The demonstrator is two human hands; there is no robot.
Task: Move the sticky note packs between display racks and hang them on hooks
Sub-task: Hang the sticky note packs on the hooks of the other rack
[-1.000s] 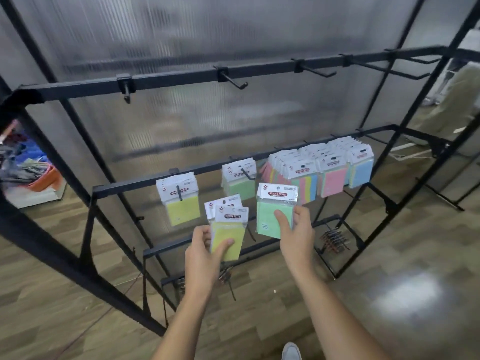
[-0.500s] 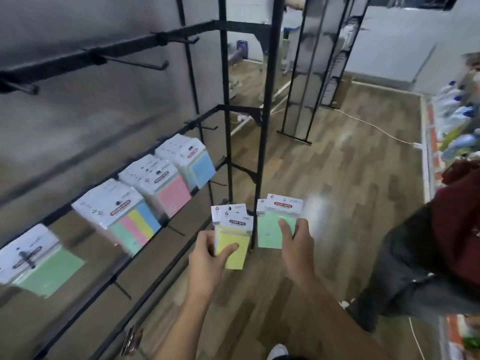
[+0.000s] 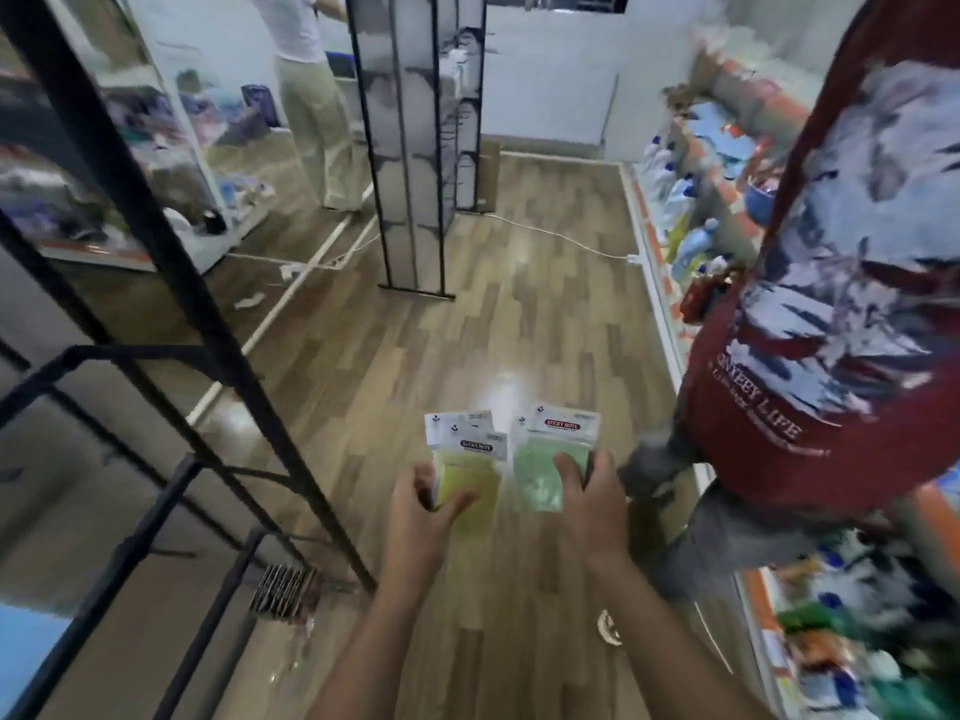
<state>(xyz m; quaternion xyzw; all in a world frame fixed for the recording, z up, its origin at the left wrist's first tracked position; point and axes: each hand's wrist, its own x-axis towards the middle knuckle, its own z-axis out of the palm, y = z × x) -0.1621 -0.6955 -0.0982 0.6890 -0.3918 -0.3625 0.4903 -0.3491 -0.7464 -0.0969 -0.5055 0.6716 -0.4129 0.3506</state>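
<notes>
View swung off rack; hands [image 3: 421,511] [image 3: 589,504] hold glossy flat packs [image 3: 550,459].

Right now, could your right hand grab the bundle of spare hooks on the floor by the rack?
Probably not yet. The right hand grips the green sticky note pack, and the spare hooks lie low on the far left, beyond the left hand.

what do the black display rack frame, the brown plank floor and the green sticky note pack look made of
Black display rack frame: likely painted metal tubing, matte, thin straight bars. Brown plank floor: wood-look laminate or vinyl, glossy, with a bright light glare. Green sticky note pack, held by the right hand: paper pad, probably in clear plastic, under a white card header.
</notes>
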